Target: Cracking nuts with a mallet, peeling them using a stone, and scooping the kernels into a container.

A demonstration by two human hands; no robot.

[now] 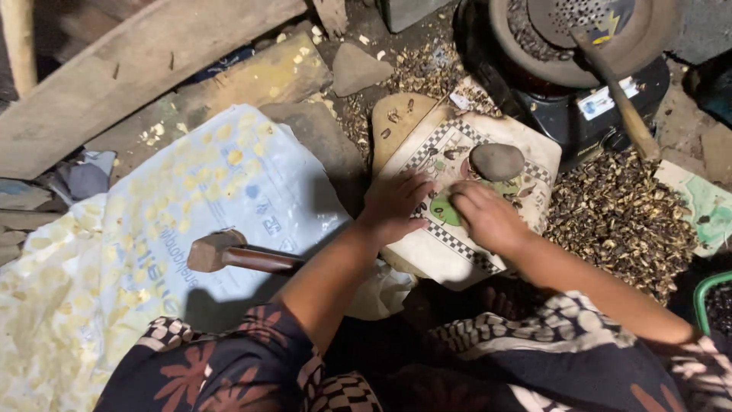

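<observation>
A flat, cream-coloured board with a black-and-white checkered border [465,191] lies at the centre of a dirt floor, both bare hands pressed onto it. The left hand [396,206] rests palm down on the board's 9 o'clock edge, fingers spread flat and gripping nothing. The right hand [484,214] lies at the board's middle, fingers curled low over a green patch of the printed surface; whether they pinch anything beneath cannot be told. Just past the right fingertips, at 12 o'clock, a smooth grey oval stone [497,161] sits on the board, with small dark kernels scattered around it.

At 3 o'clock of the board a heap of dark brown cracked shells [618,217] spreads across the ground. At 1 o'clock stands a black stove [587,114] carrying a round pan of dark roasted pieces [526,38], a wooden-handled perforated metal scoop [610,69] laid across it. At 9 o'clock a wooden mallet with a reddish turned handle [229,254] rests on a crinkled white plastic sack [229,175] strewn with pale yellow kernels [53,305]. Rough timber planks [122,76] run along 11 o'clock, and a triangular grey stone [358,69] lies at 12. Patterned dark fabric with rust-coloured flowers [229,374] covers the person's arms and lap at 6 o'clock.
</observation>
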